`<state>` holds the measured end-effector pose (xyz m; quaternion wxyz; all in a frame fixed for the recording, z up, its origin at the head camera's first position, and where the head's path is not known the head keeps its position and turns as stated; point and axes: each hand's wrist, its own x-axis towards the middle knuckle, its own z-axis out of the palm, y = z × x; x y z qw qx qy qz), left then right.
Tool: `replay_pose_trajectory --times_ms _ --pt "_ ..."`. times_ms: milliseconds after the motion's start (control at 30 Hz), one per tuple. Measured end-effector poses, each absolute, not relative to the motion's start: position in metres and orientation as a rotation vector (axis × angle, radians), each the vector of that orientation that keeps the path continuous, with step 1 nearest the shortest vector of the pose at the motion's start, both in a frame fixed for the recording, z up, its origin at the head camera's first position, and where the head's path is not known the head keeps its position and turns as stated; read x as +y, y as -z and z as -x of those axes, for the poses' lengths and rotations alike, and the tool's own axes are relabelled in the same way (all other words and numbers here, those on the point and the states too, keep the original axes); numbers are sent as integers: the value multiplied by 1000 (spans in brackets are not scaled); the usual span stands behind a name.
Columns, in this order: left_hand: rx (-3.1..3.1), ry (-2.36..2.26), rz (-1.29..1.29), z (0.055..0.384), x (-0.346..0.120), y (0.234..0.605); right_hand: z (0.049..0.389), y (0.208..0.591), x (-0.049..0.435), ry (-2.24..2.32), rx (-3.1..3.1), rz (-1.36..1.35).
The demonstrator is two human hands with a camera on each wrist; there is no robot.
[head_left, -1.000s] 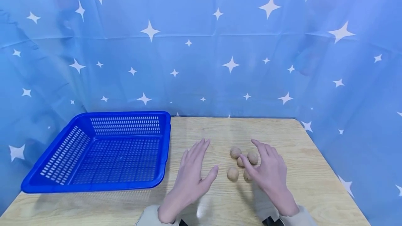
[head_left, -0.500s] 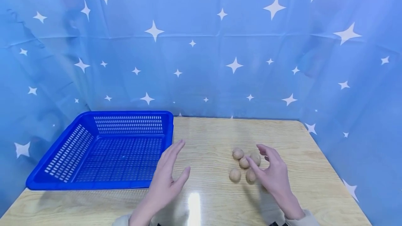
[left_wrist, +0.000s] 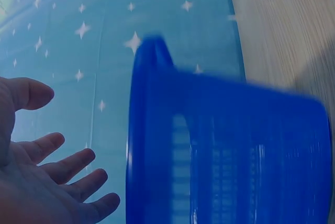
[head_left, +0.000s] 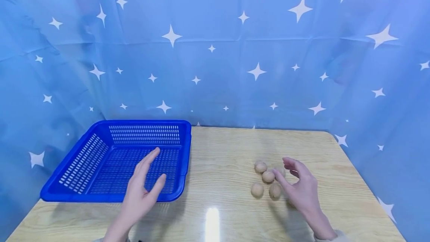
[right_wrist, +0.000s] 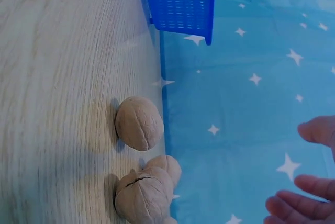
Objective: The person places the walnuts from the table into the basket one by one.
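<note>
Several walnuts [head_left: 257, 189] lie in a loose group on the right half of the table. My right hand [head_left: 304, 189] hovers at their right side, thumb and fingers apart, holding nothing; it partly hides the rearmost walnut. Cracked seams show on the walnuts [right_wrist: 140, 123] in the right wrist view. To the left stands a blue plastic basket [head_left: 184, 160] with slotted walls. Before its front rim is my left hand [head_left: 137, 193], fingers extended and thumb spread, overlapping the basket in the head view. The left wrist view shows this hand [left_wrist: 57, 177] holding nothing, apart from the basket's wall.
The wood-grain table [head_left: 221, 160] carries a bright light reflection near its front. A blue curtain [head_left: 228, 66] with white stars hangs behind it and along both sides.
My left hand has moved left, from the middle of the table to the basket's front. The right hand stays by the walnuts, drawn slightly rightward. The head view has turned a little left.
</note>
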<state>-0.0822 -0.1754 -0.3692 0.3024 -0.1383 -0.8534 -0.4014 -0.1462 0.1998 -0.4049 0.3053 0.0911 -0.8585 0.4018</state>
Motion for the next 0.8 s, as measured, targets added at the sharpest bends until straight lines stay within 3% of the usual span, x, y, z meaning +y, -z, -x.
replay_pose_trajectory --times_ms 467,800 --pt "-2114 1110 233 75 -260 379 146 403 206 -1070 -2231 -255" --pt "-2143 1107 -92 64 -322 385 144 406 206 -1047 -2231 -252"
